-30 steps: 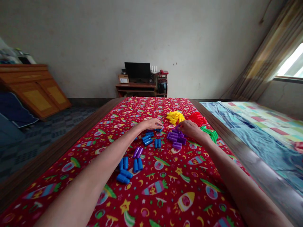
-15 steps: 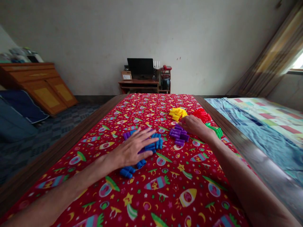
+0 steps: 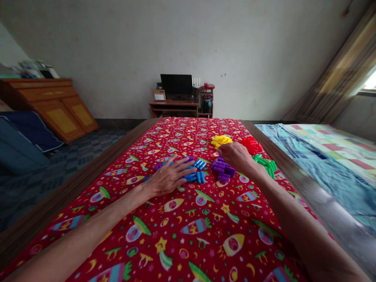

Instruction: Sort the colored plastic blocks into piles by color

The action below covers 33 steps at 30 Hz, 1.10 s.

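Observation:
My left hand (image 3: 170,177) lies palm down with fingers spread over a mixed heap of small tube-shaped plastic pieces. Blue pieces (image 3: 200,177) show past its fingertips, and purple pieces (image 3: 158,166) peek out on its far side. My right hand (image 3: 236,154) is curled beside a pile of purple pieces (image 3: 221,169). Its fingertips point down and are mostly hidden, so whatever they hold does not show. Beyond it sits a yellow pile (image 3: 221,141). A red pile (image 3: 252,145) and a green pile (image 3: 266,165) lie to its right.
A red patterned cloth (image 3: 199,235) covers the wooden table (image 3: 320,196). Across the room stands a desk with a monitor (image 3: 176,85). There is a bed (image 3: 331,145) on the right and a wooden cabinet (image 3: 58,105) on the left.
My left hand has moved slightly forward, and the loose blue pieces nearest me have gone from their spot, the blue ones now gathered around the hand. My right hand has shifted slightly left.

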Available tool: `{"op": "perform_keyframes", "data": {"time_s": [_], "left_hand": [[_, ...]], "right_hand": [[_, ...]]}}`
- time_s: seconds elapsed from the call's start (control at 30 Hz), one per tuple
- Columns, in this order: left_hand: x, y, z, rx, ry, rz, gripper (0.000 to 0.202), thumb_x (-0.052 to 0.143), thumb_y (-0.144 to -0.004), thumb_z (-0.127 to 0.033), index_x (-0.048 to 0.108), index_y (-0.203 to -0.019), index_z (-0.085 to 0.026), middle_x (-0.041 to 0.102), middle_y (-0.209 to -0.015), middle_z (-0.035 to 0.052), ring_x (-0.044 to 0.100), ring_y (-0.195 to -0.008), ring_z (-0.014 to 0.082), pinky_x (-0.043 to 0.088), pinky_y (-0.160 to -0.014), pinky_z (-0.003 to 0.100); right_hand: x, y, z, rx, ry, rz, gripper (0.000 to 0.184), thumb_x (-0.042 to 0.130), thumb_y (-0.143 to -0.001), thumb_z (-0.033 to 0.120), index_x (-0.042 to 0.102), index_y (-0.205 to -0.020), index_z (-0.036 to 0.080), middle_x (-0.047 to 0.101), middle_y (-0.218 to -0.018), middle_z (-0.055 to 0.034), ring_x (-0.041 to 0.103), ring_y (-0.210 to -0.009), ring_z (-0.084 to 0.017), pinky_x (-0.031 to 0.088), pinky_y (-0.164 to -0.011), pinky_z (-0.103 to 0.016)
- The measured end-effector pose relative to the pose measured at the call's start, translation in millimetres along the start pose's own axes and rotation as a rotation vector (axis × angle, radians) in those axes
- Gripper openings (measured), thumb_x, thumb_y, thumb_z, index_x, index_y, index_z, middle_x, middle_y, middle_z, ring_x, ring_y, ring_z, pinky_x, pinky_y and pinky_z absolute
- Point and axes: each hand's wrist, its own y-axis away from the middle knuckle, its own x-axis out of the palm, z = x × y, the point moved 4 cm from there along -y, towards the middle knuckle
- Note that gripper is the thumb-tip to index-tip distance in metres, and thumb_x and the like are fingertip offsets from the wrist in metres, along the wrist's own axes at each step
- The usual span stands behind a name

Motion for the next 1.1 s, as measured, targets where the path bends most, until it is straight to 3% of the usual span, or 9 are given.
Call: {"op": "perform_keyframes", "data": {"time_s": [0.17,0.3,0.4,0.5,0.67,0.8,0.87,1.0,1.1], "left_hand": [[-9.8,18,37,-0.443,0.004,-0.226,0.053,0.018,-0.101,-0.039,0.048,-0.139,-0.02,0.05,-0.145,0.0082,0.037,-0.138,0.0233,0.02,-0.117,0.048],[3.8,35,56,-0.718,0.119,-0.263,0.059,0.016,-0.098,-0.043,0.049,-0.136,-0.013,0.056,-0.138,0.0125,0.047,-0.131,0.0235,0.031,-0.113,0.042],[15.6,24,59,-0.72,0.28,-0.245,0.062,0.012,-0.098,-0.042,0.049,-0.136,-0.008,0.053,-0.14,0.0158,0.048,-0.131,0.0229,0.034,-0.112,0.039],[22.1,1,59,-0.696,0.395,-0.258,0.058,0.015,-0.098,-0.041,0.051,-0.134,-0.012,0.054,-0.14,0.0134,0.048,-0.132,0.0214,0.035,-0.111,0.037],[18.3,-42,57,-0.59,0.402,-0.294,0.051,0.031,-0.094,-0.04,0.056,-0.131,-0.015,0.06,-0.133,0.0112,0.051,-0.129,0.0226,0.036,-0.111,0.039],[22.6,-65,53,-0.401,0.359,-0.076,0.041,0.059,-0.077,-0.034,0.067,-0.116,-0.023,0.071,-0.115,0.0058,0.062,-0.113,0.0258,0.045,-0.101,0.038],[24.1,-70,53,-0.383,0.364,-0.045,0.036,0.064,-0.072,-0.03,0.071,-0.107,-0.024,0.074,-0.106,0.0046,0.066,-0.103,0.0256,0.05,-0.093,0.036],[15.6,-72,51,-0.418,0.372,-0.229,0.032,0.067,-0.068,-0.022,0.072,-0.099,-0.022,0.073,-0.097,0.0045,0.068,-0.091,0.0226,0.053,-0.086,0.033],[9.4,-72,46,-0.478,0.513,-0.31,0.023,0.067,-0.067,-0.02,0.072,-0.089,-0.019,0.073,-0.091,0.0042,0.068,-0.079,0.0195,0.055,-0.077,0.03]], "right_hand": [[-1,-2,0,0.004,0.013,-0.044,0.035,0.038,-0.095,0.025,0.069,-0.082,0.014,0.062,-0.071,-0.0077,0.039,-0.053,-0.01,0.021,-0.053,-0.027],[0,-3,3,0.004,0.008,-0.021,0.036,0.037,-0.094,0.023,0.069,-0.081,0.014,0.062,-0.071,-0.0078,0.038,-0.053,-0.01,0.02,-0.053,-0.028],[3,-4,7,-0.018,0.016,-0.01,0.034,0.037,-0.093,0.021,0.068,-0.08,0.014,0.062,-0.07,-0.0075,0.036,-0.053,-0.01,0.021,-0.053,-0.028],[8,-5,10,-0.033,0.034,-0.004,0.033,0.039,-0.092,0.02,0.069,-0.08,0.014,0.062,-0.07,-0.0074,0.034,-0.052,-0.01,0.02,-0.052,-0.028],[9,-4,9,-0.046,0.019,-0.036,0.033,0.039,-0.091,0.021,0.069,-0.08,0.014,0.061,-0.068,-0.0065,0.035,-0.052,-0.01,0.02,-0.052,-0.028],[0,-3,2,-0.037,-0.026,-0.07,0.033,0.038,-0.091,0.021,0.067,-0.077,0.015,0.059,-0.067,-0.0049,0.033,-0.052,-0.009,0.02,-0.053,-0.027],[-4,-3,-3,-0.025,-0.036,-0.094,0.032,0.039,-0.091,0.02,0.067,-0.076,0.015,0.058,-0.066,-0.0046,0.032,-0.052,-0.009,0.02,-0.054,-0.028],[-4,-4,-10,-0.044,-0.049,-0.109,0.03,0.042,-0.089,0.017,0.068,-0.075,0.015,0.059,-0.066,-0.0048,0.036,-0.054,-0.009,0.021,-0.055,-0.028],[6,-5,-6,-0.115,-0.122,-0.116,0.03,0.041,-0.09,0.017,0.07,-0.082,0.014,0.063,-0.071,-0.0067,0.045,-0.058,-0.01,0.026,-0.057,-0.026]]}}
